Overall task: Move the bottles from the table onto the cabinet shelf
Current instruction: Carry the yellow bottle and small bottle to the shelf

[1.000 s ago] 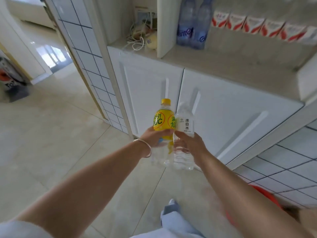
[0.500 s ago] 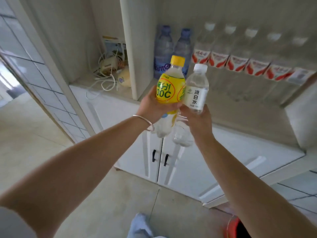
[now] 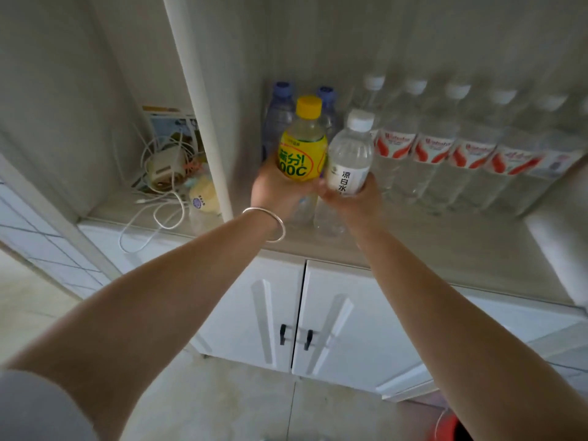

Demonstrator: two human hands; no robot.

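Shelf [image 3: 445, 249] front bare, room there. Back blocked: water bottles [image 3: 445, 160] in row, blue bottles [image 3: 280, 113] behind. Divider [image 3: 203, 122] hard on left.

tangled white cables [image 3: 160, 186], white cabinet doors [image 3: 318, 316], tiled floor [image 3: 222, 402]

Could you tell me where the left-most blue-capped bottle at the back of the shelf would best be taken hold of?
Probably by its neck and shoulder, just under the blue cap, coming from above and in front. The blue-capped bottle stands upright, and the yellow-labelled bottle held in the left hand hides its lower body; a second blue-capped bottle crowds its right side.
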